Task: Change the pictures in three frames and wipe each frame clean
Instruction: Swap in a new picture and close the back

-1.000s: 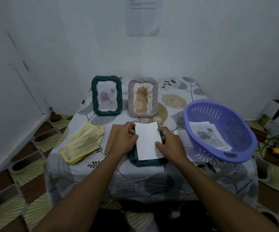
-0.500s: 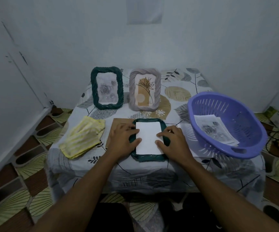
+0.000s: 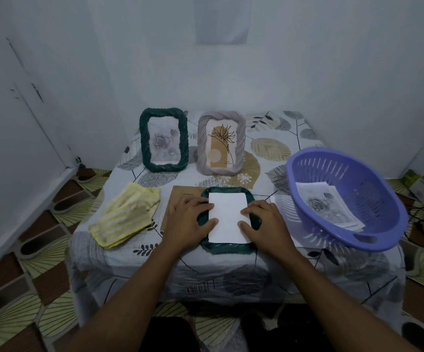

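Note:
A dark green rope-edged frame lies face down at the table's front middle, with a white sheet laid blank side up in its opening. My left hand rests flat on the frame's left edge, fingertips on the sheet. My right hand presses the right edge the same way. Two frames stand upright at the back: a dark green frame with a grey rose picture and a grey frame with a tan plant picture. A brown backing board lies under my left hand.
A folded yellow striped cloth lies at the left of the table. A purple slotted basket with rose prints inside sits at the right, over another sheet. Walls close in behind and left; boxes and cables lie on the floor at right.
The sheet has been settled flat into the frame's opening. Both hands have flattened onto the frame's sides, and the view has tilted down a little.

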A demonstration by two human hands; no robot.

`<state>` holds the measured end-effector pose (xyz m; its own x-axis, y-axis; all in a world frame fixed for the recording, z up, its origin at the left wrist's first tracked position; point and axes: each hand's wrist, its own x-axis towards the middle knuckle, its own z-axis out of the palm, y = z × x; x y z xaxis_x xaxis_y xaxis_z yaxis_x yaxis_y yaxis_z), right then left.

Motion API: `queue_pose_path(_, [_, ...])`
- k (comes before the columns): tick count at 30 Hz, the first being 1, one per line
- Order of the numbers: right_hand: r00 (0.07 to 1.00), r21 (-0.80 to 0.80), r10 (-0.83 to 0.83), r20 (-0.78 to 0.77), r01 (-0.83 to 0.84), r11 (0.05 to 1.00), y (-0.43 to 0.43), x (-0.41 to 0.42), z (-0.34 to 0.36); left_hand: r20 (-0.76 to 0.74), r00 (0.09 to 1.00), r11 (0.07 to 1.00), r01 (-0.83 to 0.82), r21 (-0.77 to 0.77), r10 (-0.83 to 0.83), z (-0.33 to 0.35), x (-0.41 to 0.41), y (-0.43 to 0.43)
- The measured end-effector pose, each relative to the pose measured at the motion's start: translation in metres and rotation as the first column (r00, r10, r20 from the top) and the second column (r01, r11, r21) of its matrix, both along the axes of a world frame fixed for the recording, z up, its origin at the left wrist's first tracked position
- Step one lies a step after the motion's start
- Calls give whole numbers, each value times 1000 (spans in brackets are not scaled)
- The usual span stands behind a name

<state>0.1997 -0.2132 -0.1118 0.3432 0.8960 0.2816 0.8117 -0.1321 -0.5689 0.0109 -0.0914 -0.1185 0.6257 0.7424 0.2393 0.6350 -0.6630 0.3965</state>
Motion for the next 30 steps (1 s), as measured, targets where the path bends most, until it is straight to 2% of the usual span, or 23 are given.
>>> queue_pose_path(6, [993, 59, -17, -114, 24, 998, 6, 6, 5, 114, 993, 998, -12, -55, 18, 6, 2, 3])
queue_pose_path(8, [995, 53, -4, -95, 9, 999, 13, 12, 6, 148, 989, 998, -22, -55, 30, 12, 6, 9])
queue_pose_path(13, [1000, -20, -1, 13, 1, 1000, 42, 26, 9, 75, 997, 1000, -3, 11, 2, 22, 25, 27])
queue_pose_path(18, [999, -74, -37, 0, 37, 997, 58, 29, 2, 34, 999, 999, -30, 20, 30, 18, 36, 31])
queue_pose_path(30, [999, -16, -44, -14, 43, 999, 57, 32, -3, 136, 990, 999, -27, 21, 24, 7, 33, 35])
